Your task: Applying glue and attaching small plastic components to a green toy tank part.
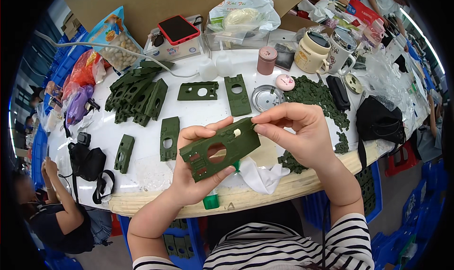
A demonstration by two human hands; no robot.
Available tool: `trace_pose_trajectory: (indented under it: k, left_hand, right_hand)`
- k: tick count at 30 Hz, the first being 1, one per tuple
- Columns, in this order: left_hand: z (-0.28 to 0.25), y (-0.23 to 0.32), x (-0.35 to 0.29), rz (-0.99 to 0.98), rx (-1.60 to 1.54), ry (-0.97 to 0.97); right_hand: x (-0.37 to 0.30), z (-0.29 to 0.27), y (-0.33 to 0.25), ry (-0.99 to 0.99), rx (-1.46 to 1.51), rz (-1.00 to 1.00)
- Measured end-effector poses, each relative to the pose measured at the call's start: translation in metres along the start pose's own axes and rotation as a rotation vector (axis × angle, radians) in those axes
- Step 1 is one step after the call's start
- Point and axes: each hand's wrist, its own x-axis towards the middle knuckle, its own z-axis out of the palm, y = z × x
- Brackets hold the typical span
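My left hand (191, 170) holds a dark green plastic model tank hull (241, 147) tilted above the table's near edge, thumb below and fingers behind. The hull has a large round hole and a small pale patch on top. At its upper right corner my right hand (295, 130) pinches with thumb and forefinger; what lies between those fingertips is too small to make out. Under the hands lies a white cloth (264, 175). Beyond them, another hull (237, 95) and a round metal dish (267, 98) rest on the table, beside a heap of small green parts (309, 100).
More hulls are stacked at the back left (137, 92), with several single ones nearby. White squeeze bottles (208, 69), a pink tin (267, 60), mugs (312, 51) and a red-cased phone (178, 29) stand behind. A black bag (380, 119) lies right. Another person (61, 208) sits left.
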Motion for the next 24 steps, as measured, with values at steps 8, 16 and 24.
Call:
trace_pose_trajectory:
  k: [8,16,24]
  left_hand:
    - [0.0039,-0.0018,-0.0015,0.056,0.138,-0.008]
    - [0.0065,-0.0034,-0.0020,0.086,0.141,0.022]
    - [0.0077,-0.0024,-0.0014,0.126,0.203,-0.020]
  right_hand:
    - [-0.0043,0.0020,0.0026,-0.057,0.044,-0.026]
    - [-0.0064,0.0073,-0.0014,-0.037,0.053,0.012]
    - [-0.0047,0.0054,-0.0010,-0.076,-0.082,-0.075]
